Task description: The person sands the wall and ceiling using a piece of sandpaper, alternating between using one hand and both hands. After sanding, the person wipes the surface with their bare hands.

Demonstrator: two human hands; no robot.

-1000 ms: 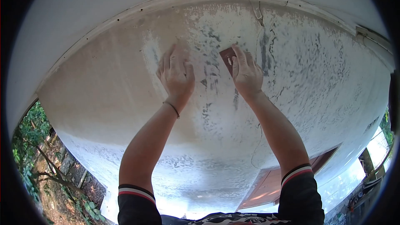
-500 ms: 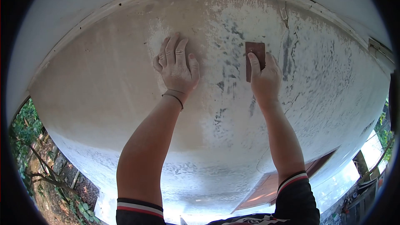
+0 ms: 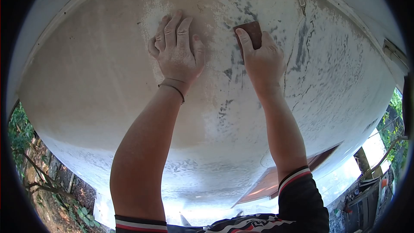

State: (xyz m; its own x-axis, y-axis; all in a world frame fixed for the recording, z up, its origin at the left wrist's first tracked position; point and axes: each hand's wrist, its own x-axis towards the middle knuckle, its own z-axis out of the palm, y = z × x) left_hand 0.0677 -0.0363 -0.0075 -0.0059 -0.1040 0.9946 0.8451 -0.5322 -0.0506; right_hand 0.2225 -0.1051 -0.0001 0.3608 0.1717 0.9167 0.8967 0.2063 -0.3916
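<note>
The brown block is held at the upper wall, over a pale area with dark marks. It is gripped in the right hand: the thumb is laid along its face and the other fingers are bent at its right side, their tips hidden. Full contact between block and wall cannot be confirmed. The left hand is placed palm to the wall, fingers loosely spread, with nothing grasped.

For good results, the block should be kept flat, and pressure should be spread evenly rather than through the thumb alone. Extra care is advised near the crack, where an edge could catch.
</note>
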